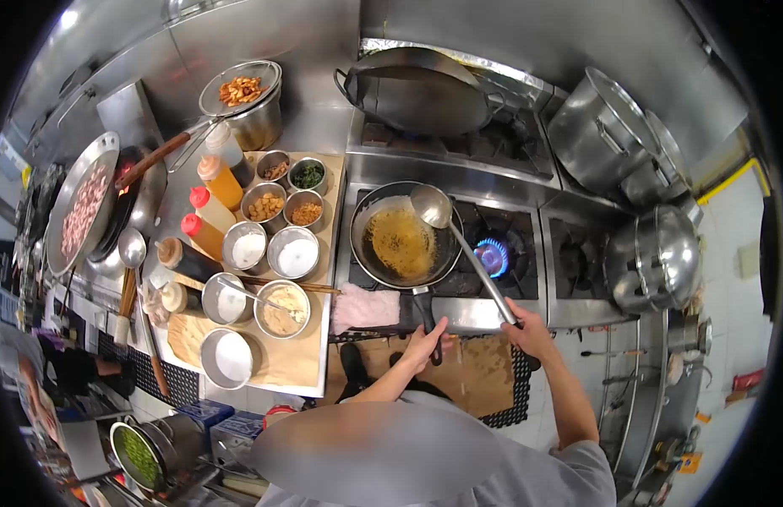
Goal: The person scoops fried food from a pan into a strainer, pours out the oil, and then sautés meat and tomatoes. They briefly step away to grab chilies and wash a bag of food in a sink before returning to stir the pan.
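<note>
A black frying pan (364, 253) with yellowish liquid and dark bits in it sits on the stove, left of a lit blue burner (492, 257). Its black handle points toward the body, and my left hand (422, 345) is closed around it. My right hand (529, 328) grips the end of a long metal ladle (480, 270). The ladle's bowl hangs over the pan's upper right rim; whether it touches the rim cannot be told. A pink cloth (366, 308) lies just left of the pan handle.
Left of the stove, a tray (277, 374) holds several metal cups and squeeze bottles (219, 181). A large wok (425, 93) stands behind the pan. Tall pots (596, 135) and a domed steel vessel (657, 258) are at right. Another person's arm (38, 397) shows at lower left.
</note>
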### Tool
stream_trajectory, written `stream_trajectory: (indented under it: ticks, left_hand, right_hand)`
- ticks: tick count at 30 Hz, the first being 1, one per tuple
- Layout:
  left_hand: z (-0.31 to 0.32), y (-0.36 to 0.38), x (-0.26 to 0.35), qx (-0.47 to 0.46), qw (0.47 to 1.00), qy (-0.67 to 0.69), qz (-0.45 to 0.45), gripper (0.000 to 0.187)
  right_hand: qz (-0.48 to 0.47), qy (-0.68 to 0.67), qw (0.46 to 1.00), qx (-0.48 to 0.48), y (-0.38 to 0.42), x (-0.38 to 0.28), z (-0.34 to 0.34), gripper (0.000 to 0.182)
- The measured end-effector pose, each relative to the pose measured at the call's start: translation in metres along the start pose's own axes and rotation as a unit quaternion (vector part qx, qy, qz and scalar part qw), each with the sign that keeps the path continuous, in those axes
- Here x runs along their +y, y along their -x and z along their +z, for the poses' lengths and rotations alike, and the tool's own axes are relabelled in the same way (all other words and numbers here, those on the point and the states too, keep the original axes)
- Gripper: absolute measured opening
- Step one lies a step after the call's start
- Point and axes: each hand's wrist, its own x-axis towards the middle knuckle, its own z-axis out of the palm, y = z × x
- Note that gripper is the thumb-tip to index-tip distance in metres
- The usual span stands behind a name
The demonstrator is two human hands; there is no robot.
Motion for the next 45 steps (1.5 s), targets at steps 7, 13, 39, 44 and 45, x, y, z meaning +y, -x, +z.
stream_trajectory:
  ticks: [7,13,39,44,45]
  left_hand:
    - [-0.007,-0.036,-0.051,0.310,0.869,-0.223,0.315,0.026]
    - [-0.011,-0.023,-0.050,0.364,0.835,-0.273,0.309,0.026]
    - [-0.004,0.024,-0.032,0.390,0.803,-0.355,0.276,0.027]
    - [-0.003,0.027,-0.023,0.388,0.805,-0.365,0.263,0.027]
    - [-0.001,0.030,-0.022,0.388,0.806,-0.361,0.264,0.027]
  right_hand:
    - [-0.020,-0.008,0.999,-0.047,-0.015,0.015,-0.029,0.057]
    - [0.019,-0.007,0.997,-0.079,-0.005,0.011,-0.051,0.055]
    - [0.125,-0.182,0.955,-0.197,0.049,0.025,-0.066,0.053]
    - [0.177,-0.342,0.887,-0.256,0.047,0.017,-0.073,0.049]
    - [0.175,-0.342,0.887,-0.256,0.046,0.017,-0.072,0.049]
